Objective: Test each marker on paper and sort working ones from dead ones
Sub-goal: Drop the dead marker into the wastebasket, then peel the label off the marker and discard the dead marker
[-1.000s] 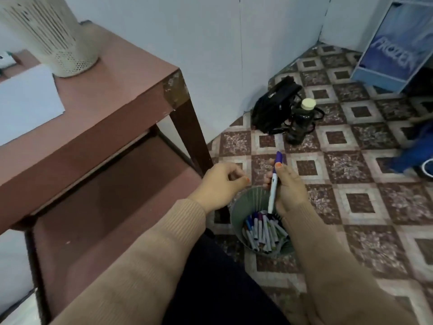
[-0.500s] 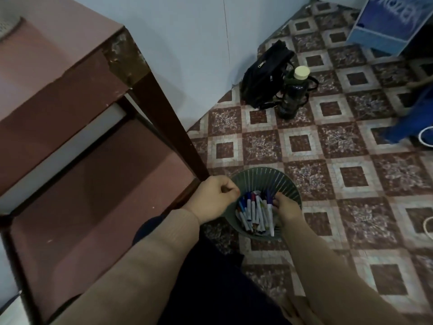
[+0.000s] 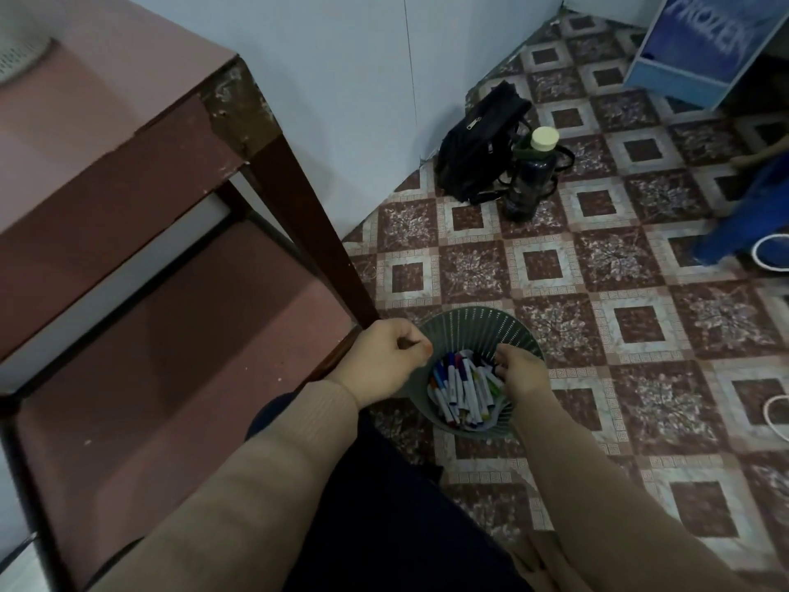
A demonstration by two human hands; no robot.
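Note:
A green slotted basket (image 3: 469,319) stands on the tiled floor beside the table leg. It holds several white markers (image 3: 457,388) with coloured caps. My right hand (image 3: 520,373) reaches into the basket from the right, its fingertips curled down among the markers. Whether it grips one is hidden. My left hand (image 3: 384,360) hovers as a closed fist just left of the basket's rim, with nothing showing in it. No paper is in view.
A brown table (image 3: 128,121) with a lower shelf (image 3: 170,356) fills the left; its leg (image 3: 316,232) comes down next to the basket. A black bag (image 3: 478,143) and dark bottle (image 3: 529,173) sit by the wall. A blue box (image 3: 700,44) stands at the far right.
My right hand held a purple-capped marker upright above the basket, then lowered it in among the others. The view tilted down and the tabletop slid out of sight. The left fist stayed put.

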